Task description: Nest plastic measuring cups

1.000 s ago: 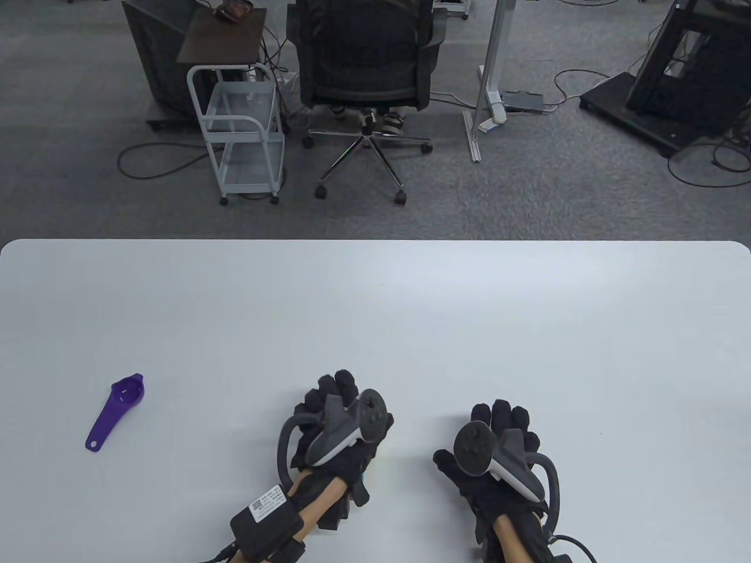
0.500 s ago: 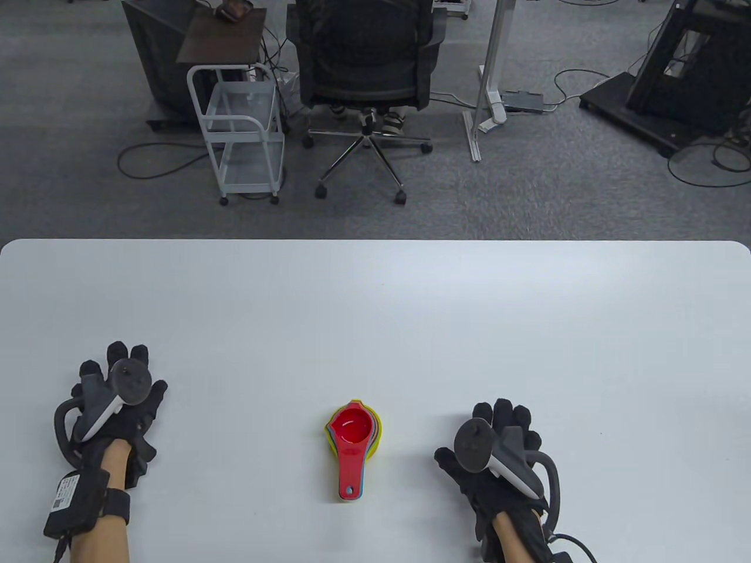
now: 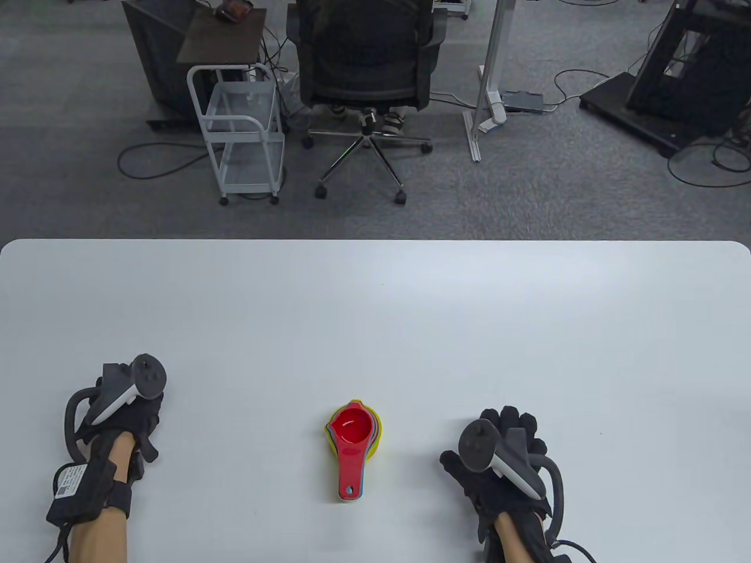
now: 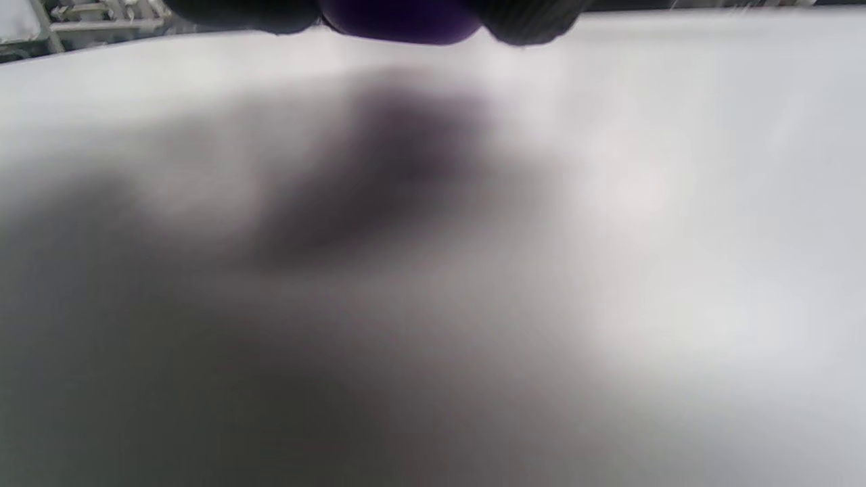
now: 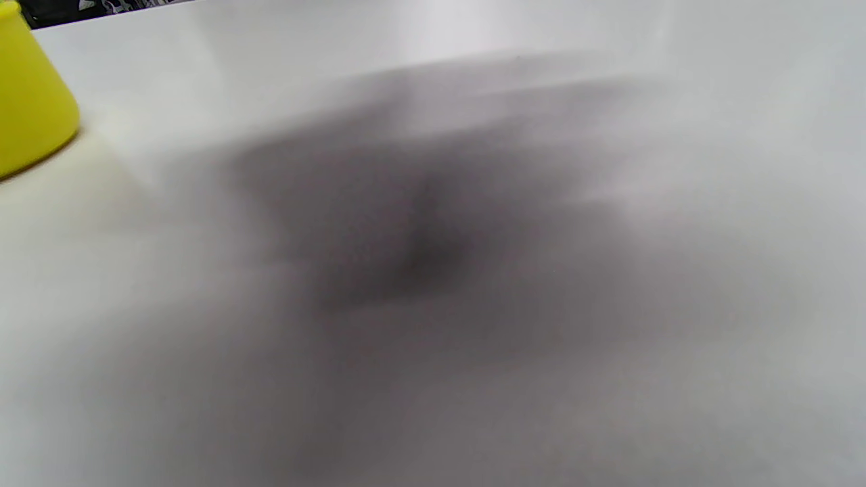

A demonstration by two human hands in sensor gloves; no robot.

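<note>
A stack of nested measuring cups [image 3: 354,437] stands at the table's near centre, red on top and yellow outermost, handles toward me. The yellow cup's wall shows at the left edge of the right wrist view [image 5: 27,101]. My left hand [image 3: 126,404] is at the near left with its fingers curled down over the small purple measuring cup, which the hand hides in the table view. In the left wrist view the purple cup [image 4: 399,20] sits between two black fingertips [image 4: 528,20]. My right hand [image 3: 504,446] rests flat on the table right of the stack, holding nothing.
The white table [image 3: 375,316] ends at a far edge, with carpet beyond. An office chair [image 3: 366,64], a white wire cart [image 3: 243,129] and a metal stand [image 3: 490,82] are behind the table, out of reach.
My left hand left the stack at the centre, moved left over the purple cup, and its spread fingers have now curled down onto it. My right hand shifted slightly toward me.
</note>
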